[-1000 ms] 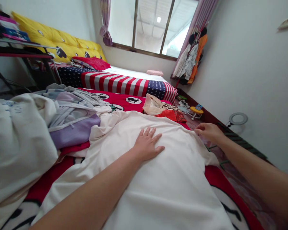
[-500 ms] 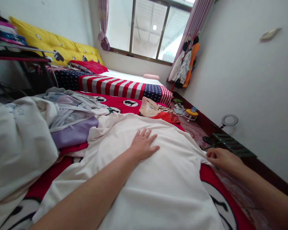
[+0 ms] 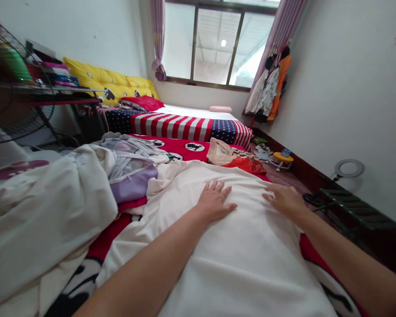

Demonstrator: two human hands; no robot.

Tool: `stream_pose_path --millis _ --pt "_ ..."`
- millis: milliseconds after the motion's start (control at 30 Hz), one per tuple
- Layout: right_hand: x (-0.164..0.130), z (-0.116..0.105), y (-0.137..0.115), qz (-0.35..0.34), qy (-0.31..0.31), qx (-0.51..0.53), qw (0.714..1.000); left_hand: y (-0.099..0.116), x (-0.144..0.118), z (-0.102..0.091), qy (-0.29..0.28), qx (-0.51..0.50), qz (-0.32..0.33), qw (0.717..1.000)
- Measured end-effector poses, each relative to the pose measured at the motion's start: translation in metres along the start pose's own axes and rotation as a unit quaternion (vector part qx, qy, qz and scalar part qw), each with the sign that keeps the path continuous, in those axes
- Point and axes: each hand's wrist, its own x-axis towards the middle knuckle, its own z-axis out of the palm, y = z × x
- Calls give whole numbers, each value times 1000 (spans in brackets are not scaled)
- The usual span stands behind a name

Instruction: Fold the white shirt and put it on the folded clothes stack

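A bright window [image 3: 218, 48] fills the far end of the room, above a bed with a striped spread [image 3: 171, 126]; nearer me, a red cover [image 3: 102, 240] with round printed patches carries the clothes. On my feed the view has swung a little to the left since half a second ago, bringing a fan [image 3: 18, 94] into the picture at the left edge. The bigger change is my right hand [image 3: 284, 200]: it was out at the shirt's right edge, and now it is in over the cloth, near my left hand [image 3: 215, 202]. I judge that the work at that edge has paused or is done, and attention is back on the middle. The left hand has kept its place, flat with fingers spread, pressing on the cloth and grasping nothing. The right grip is loose, thumb and forefinger apart, with no fold that I can see between them; whether the fingertips touch the cloth, I cannot tell.

The white shirt [image 3: 239, 251] lies spread on the red cover, under both hands. It looks plain and soft, fairly smooth in the middle, with shallow creases near the hands and a bunched patch at its far left. A purple cloth [image 3: 133, 185] lies just beyond that.
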Motion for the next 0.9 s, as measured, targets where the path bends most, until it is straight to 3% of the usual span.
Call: stream_pose_path --millis 100,200,300,400,500,600,700,800,900 --pt "10 -1 -54 -57 51 122 990 -1 2 -3 28 -34 -3 999" --pt "5 21 -110 -80 57 348 932 -10 3 -11 84 -93 -30 992" --pt "-3 47 -138 -69 87 417 902 -33 1 -33 102 -94 -98 986" --pt "-8 57 -138 -65 106 450 884 -66 -7 -69 136 -54 -172 974" --pt "-11 54 -131 -62 87 497 861 -98 -22 -107 164 37 -274 947" --pt "-11 50 -130 -77 86 498 859 -116 -39 -131 129 129 -368 912" --pt "-11 50 -132 -90 86 501 857 -116 -47 -136 71 145 -395 904" --pt "-11 50 -132 -92 78 506 854 -111 -46 -129 22 149 -377 914" --pt "-12 49 -132 -90 73 504 856 -111 -43 -122 25 157 -350 923"
